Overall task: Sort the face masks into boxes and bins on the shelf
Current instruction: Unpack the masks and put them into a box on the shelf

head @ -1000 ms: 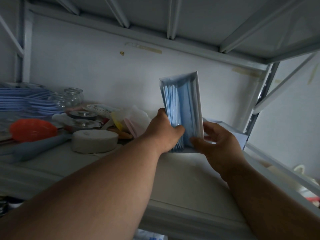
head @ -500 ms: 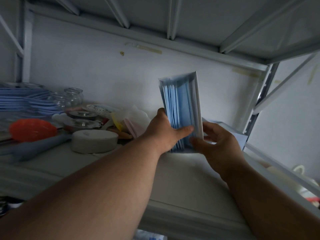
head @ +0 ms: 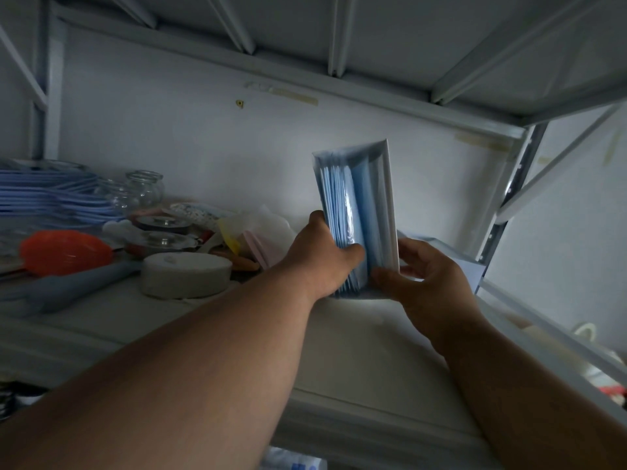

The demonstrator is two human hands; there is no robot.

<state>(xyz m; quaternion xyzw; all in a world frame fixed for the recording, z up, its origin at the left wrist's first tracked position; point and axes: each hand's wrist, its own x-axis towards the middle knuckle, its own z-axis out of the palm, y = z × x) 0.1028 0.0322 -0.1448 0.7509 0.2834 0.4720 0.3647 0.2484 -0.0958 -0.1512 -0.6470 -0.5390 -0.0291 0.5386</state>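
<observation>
Though labels seem unreadable, hands grip masks.

An upright white box holds blue face masks standing on edge.

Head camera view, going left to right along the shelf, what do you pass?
Orange lid → white round block → left hand → pack of blue face masks → right hand → shelf upright.

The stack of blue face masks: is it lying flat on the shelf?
No, the stack of blue face masks stands upright on end, held between the left hand and right hand.
</observation>
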